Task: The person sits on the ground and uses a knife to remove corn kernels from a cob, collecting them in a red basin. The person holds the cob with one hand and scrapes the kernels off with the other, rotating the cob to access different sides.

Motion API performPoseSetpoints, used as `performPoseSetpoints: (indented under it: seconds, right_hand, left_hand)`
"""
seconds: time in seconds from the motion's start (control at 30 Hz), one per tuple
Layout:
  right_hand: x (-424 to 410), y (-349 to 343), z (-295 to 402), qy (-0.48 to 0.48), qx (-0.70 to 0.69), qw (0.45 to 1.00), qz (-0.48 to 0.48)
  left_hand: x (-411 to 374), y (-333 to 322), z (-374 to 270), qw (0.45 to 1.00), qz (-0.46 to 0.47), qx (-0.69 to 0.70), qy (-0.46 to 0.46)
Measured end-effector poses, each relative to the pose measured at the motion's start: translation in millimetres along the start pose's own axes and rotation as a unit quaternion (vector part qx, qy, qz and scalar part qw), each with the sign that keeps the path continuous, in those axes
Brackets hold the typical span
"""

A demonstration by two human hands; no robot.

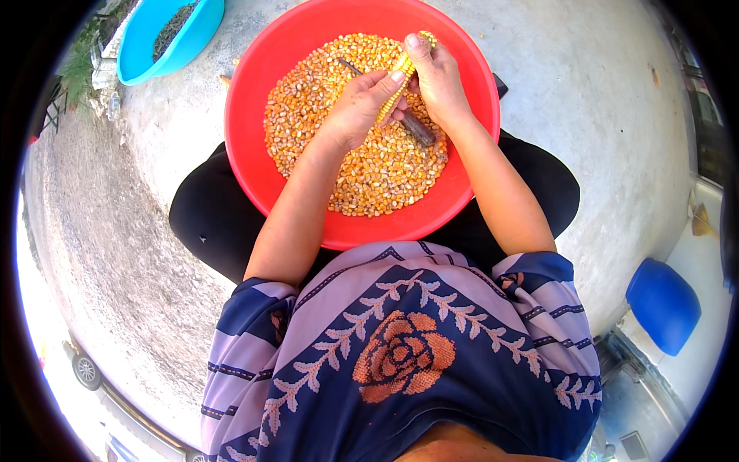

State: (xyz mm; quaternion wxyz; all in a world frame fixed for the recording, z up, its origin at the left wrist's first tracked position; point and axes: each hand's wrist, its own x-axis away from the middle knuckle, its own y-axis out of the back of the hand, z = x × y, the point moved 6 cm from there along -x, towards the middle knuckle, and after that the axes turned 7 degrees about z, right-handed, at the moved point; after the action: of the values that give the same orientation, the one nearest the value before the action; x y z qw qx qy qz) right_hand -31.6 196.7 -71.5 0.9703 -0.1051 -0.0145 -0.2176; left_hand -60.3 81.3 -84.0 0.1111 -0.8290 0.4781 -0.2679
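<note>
A yellow corn cob [391, 104] with kernels on it is held tilted over a red plastic basin [248, 110]. My left hand [361, 107] grips its lower part, with the thumb lying along the kernels. Around the upper end is my right hand [436, 72], its thumb pressed near the tip. Loose corn kernels [381, 185] cover the basin's floor. On the kernels, partly hidden behind my left hand, lies a tool with a thin dark shaft and a brown wooden handle [418, 128].
The basin rests at my lap between my bent legs [202, 202]. A turquoise basin [138, 63] holding dark pieces stands on the concrete floor [589, 86] at upper left. At right is a blue plastic object [664, 306]. A parked car [86, 372] shows at lower left.
</note>
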Motion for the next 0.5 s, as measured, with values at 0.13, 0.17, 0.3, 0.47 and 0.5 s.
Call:
performPoseSetpoints:
  seconds: [0.13,0.17,0.3,0.47,0.5]
  right_hand:
    - [0.1,-0.1,-1.8,0.018,0.082,0.997,-0.003]
    - [-0.5,1.8,-4.1,0.014,0.091,0.996,-0.005]
    - [-2.1,5.6,-6.7,0.015,0.103,0.994,-0.01]
    - [-0.7,5.5,-3.7,0.016,0.108,0.994,-0.004]
    - [-1.1,5.9,-4.1,0.015,0.115,0.993,-0.007]
  left_hand:
    - [-3.0,4.9,2.0,0.999,-0.035,0.032,-0.018]
    - [-3.6,4.6,1.7,0.999,-0.041,0.023,-0.021]
    - [-1.9,1.9,-1.4,0.999,-0.039,-0.018,-0.028]
    - [-2.9,-2.1,5.7,0.997,-0.025,0.063,-0.021]
    - [-3.2,-3.1,6.0,0.997,-0.022,0.069,-0.023]
